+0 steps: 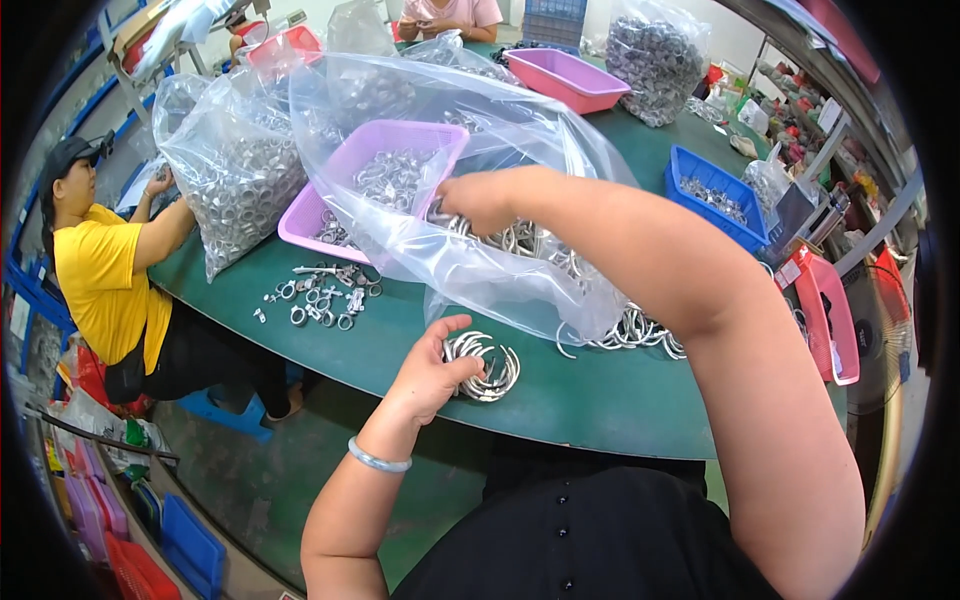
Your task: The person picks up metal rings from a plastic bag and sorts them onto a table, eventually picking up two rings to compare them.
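My left hand (430,372) curls its thumb and fingers round a bundle of shiny C-shaped metal rings (497,380), held at the near edge of the table. My right hand (487,200) reaches into the mouth of a large clear plastic bag (450,262). Its fingers are bent down over silvery curved metal pieces (522,238) inside, and the fingertips are partly hidden, so what they grip is unclear. More loose C-shaped rings (640,332) spill onto the green table (600,405) beside the bag, under my right forearm.
A purple tray (290,222) of small metal fittings stands left of the bag, with loose fittings (322,300) before it. Full clear bags (250,185) stand left and far right. A blue tray (742,228) sits right. A person in yellow (105,250) works at the left; another sits opposite.
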`<state>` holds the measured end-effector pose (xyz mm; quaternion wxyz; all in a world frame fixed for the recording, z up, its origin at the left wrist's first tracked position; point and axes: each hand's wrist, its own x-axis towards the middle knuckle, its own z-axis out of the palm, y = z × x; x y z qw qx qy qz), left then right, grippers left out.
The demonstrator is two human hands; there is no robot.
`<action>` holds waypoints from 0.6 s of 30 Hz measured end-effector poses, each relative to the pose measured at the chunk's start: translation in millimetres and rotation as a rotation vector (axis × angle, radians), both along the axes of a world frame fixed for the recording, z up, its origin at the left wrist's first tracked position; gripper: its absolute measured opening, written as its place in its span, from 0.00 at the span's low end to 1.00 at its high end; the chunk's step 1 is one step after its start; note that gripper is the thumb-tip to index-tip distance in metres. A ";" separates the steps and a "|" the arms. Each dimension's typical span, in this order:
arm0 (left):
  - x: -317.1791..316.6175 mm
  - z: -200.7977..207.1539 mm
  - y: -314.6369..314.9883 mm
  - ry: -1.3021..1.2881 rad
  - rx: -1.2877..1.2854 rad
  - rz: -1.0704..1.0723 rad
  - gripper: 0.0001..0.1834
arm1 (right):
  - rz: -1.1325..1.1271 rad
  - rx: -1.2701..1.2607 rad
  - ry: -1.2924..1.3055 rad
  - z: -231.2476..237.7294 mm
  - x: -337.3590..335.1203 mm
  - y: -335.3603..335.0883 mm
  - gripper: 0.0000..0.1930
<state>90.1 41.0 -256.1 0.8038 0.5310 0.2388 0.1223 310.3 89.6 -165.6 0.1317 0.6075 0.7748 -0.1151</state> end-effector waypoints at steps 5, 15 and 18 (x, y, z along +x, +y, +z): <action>2.4 2.8 -0.7 0.006 -0.021 0.013 0.31 | -0.083 0.063 0.079 20.7 19.7 0.8 0.17; 2.2 1.5 0.2 0.005 -0.014 0.058 0.33 | -0.228 0.066 0.168 81.9 23.0 -13.6 0.18; 3.0 -0.4 2.9 -0.011 -0.024 0.052 0.33 | -0.217 0.090 0.185 97.4 23.5 -15.1 0.19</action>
